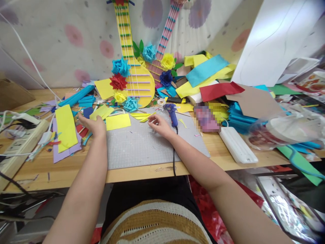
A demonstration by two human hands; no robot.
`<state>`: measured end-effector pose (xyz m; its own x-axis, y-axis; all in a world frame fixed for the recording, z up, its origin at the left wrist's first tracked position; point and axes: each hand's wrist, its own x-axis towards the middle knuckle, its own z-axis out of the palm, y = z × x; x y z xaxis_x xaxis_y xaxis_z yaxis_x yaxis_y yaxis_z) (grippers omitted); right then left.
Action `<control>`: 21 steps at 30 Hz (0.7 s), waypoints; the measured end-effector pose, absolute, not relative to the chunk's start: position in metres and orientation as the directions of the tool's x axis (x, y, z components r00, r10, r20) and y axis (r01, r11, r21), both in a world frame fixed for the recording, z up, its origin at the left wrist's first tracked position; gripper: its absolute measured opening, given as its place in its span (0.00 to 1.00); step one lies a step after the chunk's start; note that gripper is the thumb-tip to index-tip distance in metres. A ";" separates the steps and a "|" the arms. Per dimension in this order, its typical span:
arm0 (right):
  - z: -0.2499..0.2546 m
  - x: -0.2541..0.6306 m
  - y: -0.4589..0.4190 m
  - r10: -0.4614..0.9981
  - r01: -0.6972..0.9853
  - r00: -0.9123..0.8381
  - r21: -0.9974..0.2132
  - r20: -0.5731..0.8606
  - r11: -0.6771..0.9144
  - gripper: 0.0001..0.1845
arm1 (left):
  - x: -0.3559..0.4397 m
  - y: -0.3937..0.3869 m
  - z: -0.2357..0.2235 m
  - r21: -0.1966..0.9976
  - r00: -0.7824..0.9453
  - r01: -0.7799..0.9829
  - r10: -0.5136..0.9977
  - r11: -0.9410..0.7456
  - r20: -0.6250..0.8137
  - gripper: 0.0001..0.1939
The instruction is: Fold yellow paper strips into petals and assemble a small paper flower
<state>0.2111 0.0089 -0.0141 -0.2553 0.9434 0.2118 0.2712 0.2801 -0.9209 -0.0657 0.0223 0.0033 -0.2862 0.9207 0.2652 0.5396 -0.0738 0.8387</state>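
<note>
Wooden table: the wooden table (144, 174) runs beneath the grey cutting mat (142, 149), my landmark.
White board: the white board (270, 40) stands upright, beyond the mat to the right.
Yellow paper guitar: the yellow paper guitar (144, 86) stands just behind the mat, strung with white, paper flowers at its left edge.
Pink paper guitar: the pink paper guitar (166, 32) leans farther behind the mat.
Clear plastic bag: the clear plastic bag (284, 132) lies well right of the mat; white and red show through it, but I can't tell what they are.
Red plastic bag: the red plastic bag (210, 210) is below the mat's level, on the right; its contents are unclear.
Patterned tub: the patterned tub (313, 83) sits far right of the mat, its inside unreadable.
Glue gun: the blue glue gun (172, 115) lies on the mat's right part.
My left hand: my left hand (93, 124) is open, fingers spread, at the mat's left edge near the yellow rectangle (118, 122); I see nothing gripped.
My right hand: my right hand (158, 125) is half open over the mat, fingers loosely bent; I can't tell whether they touch the yellow strips (141, 117) at the mat's back.
</note>
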 end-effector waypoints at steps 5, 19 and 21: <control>-0.014 0.212 0.009 0.943 0.318 -0.258 -0.903 0.211 0.289 0.09 | -0.042 0.010 0.007 0.628 -0.281 0.766 0.806 -0.138 0.520 0.12; -0.024 0.214 0.016 0.972 0.396 -0.219 -0.902 0.086 0.169 0.07 | -0.034 0.012 -0.002 0.516 -0.089 0.857 0.990 0.018 0.114 0.10; -0.024 0.213 0.016 0.973 0.401 -0.215 -0.901 0.083 0.165 0.07 | -0.035 0.013 -0.003 0.512 -0.088 0.859 0.988 0.011 0.125 0.09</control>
<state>0.2134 0.0162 -0.0237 -0.2146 0.9732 0.0832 0.4010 0.1655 -0.9010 -0.0349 0.0126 -0.0027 -0.0879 0.9882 0.1253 0.8589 0.0115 0.5120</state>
